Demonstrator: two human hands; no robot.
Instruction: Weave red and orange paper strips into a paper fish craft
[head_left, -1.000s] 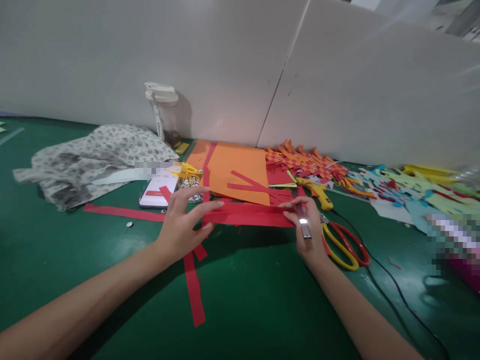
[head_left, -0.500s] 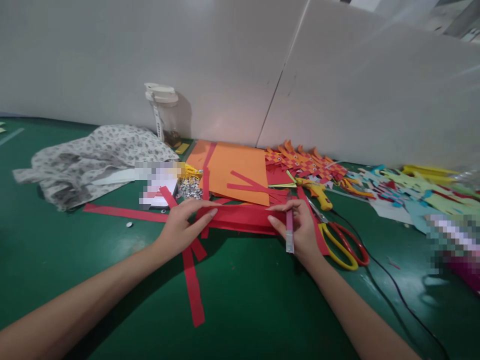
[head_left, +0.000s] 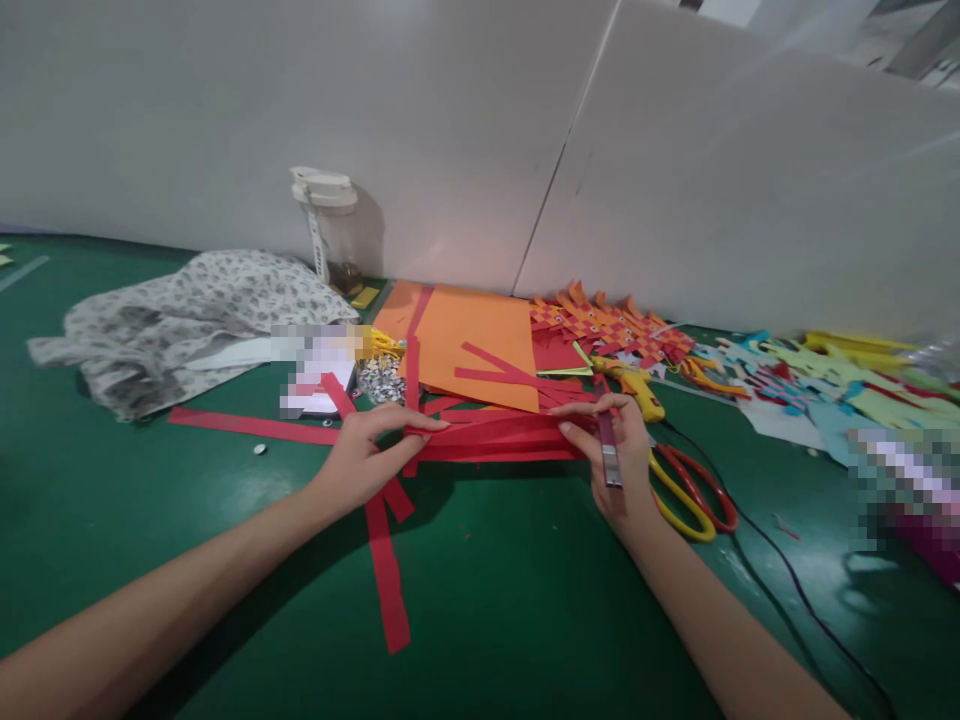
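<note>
A sheet of red paper point(head_left: 502, 440), folded lengthwise, stretches between my two hands just above the table. My left hand point(head_left: 367, 450) pinches its left end between thumb and fingers. At the other end, my right hand point(head_left: 619, 450) pinches the paper with thumb and forefinger. A slim utility knife point(head_left: 609, 450), purplish with a metal end pointing down, is also tucked in the fingers of my right hand. Loose red paper strips point(head_left: 386, 570) lie under and around my left hand. Scissors point(head_left: 694, 490) with yellow and red handles rest right of my right hand.
Orange paper sheets point(head_left: 480, 330) lie behind the red paper. A yellow glue gun point(head_left: 641, 390) trails a black cord. Woven paper fish point(head_left: 607, 325), a patterned cloth point(head_left: 202, 310), a phone point(head_left: 322, 370) and a bottle point(head_left: 330, 220) stand or lie about the green table point(head_left: 487, 620).
My right hand has moved a little to the right, with the utility knife tilting in it. My fingertips have slid along the fold; the left hand shifted slightly right.
</note>
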